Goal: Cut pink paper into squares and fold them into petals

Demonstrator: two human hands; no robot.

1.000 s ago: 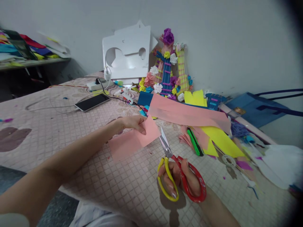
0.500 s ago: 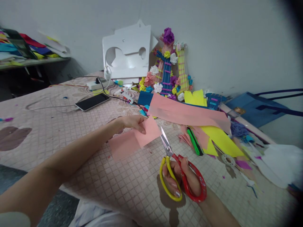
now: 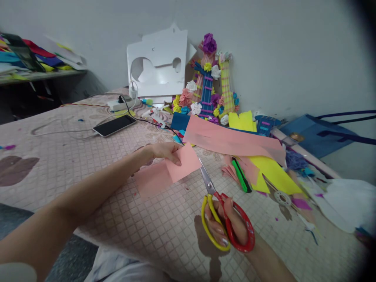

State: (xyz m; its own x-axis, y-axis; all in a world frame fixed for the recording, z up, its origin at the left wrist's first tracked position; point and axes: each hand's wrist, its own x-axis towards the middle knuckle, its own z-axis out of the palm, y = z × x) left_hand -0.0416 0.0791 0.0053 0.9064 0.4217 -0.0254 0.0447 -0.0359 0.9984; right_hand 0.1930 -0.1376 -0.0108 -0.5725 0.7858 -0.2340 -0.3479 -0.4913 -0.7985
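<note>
Checked tabletop — left hand pinches pink paper (folded over) touching scissors.

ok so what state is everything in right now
left hand, pinching the pink sheet at its top edge
right hand, fingers through the loops of the scissors
pink sheet, creased, one end held
scissors, blades nearly shut, tip at the sheet's right edge
phone, lying flat, screen dark
power strip, charger plugged in
</note>
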